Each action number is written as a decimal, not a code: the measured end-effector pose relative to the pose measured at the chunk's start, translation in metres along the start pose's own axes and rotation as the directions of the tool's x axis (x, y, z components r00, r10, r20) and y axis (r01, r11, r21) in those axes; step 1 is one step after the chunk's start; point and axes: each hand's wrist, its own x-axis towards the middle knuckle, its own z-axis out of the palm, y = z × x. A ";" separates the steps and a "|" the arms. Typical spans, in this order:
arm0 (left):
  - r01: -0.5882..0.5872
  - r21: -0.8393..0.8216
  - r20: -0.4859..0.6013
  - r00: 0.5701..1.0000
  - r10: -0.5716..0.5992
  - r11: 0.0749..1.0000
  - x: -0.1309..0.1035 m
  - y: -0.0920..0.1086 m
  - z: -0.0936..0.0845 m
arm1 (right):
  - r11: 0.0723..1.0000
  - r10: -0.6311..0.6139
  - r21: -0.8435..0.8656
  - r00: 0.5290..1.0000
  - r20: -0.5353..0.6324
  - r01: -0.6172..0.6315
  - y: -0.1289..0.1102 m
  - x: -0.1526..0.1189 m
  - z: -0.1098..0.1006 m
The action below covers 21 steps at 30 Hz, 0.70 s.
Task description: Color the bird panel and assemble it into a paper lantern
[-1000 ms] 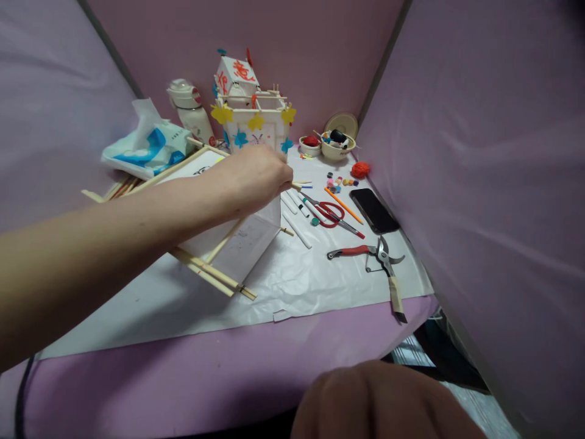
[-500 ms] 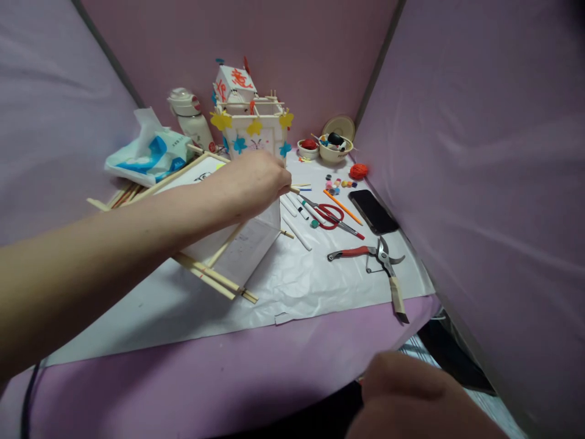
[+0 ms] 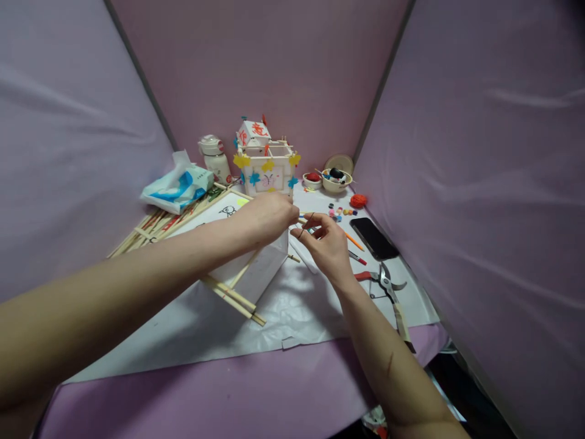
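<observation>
Lantern frame (image 3: 249,268) sits on our purple-walled worktop (image 3: 192,390), left hand (image 3: 269,216) pinching its stick, right hand (image 3: 322,241) pinched beside.

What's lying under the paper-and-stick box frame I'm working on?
The box frame rests on a white sheet that covers the purple table. A pile of sticks lies behind its left end. The left hand and forearm hide its top; anything beneath it is covered.

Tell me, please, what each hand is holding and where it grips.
The left hand pinches the top corner stick of the white paper-and-bamboo lantern frame. The right hand pinches a thin dark loop, too small to identify.
</observation>
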 end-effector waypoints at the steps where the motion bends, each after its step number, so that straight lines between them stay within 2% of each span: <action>1: 0.007 0.023 0.025 1.000 -0.008 1.000 0.000 0.001 -0.001 | 1.000 -0.018 0.000 1.000 -0.005 0.018 -0.001 0.000 0.002; 4: 0.035 0.088 0.098 0.994 -0.043 0.995 -0.001 0.002 -0.003 | 0.996 -0.075 -0.041 0.997 0.017 0.076 -0.003 0.003 0.006; 6: 0.047 0.075 0.084 0.995 -0.053 0.996 -0.002 0.001 -0.002 | 0.991 -0.105 -0.073 0.994 0.042 0.108 -0.002 0.007 0.010; 11: 0.071 -0.049 -0.033 0.997 -0.073 0.996 -0.008 -0.007 0.001 | 0.983 -0.145 -0.103 0.987 0.073 0.152 0.000 0.017 0.020; 18: 0.065 -0.080 0.043 0.997 -0.062 0.995 -0.010 0.000 -0.007 | 0.956 -0.175 -0.200 0.963 0.205 0.216 0.010 0.024 0.023; 21: 0.088 -0.066 0.033 0.996 -0.086 0.994 -0.009 0.001 -0.005 | 0.956 -0.216 -0.150 0.951 0.220 0.252 0.023 0.021 0.023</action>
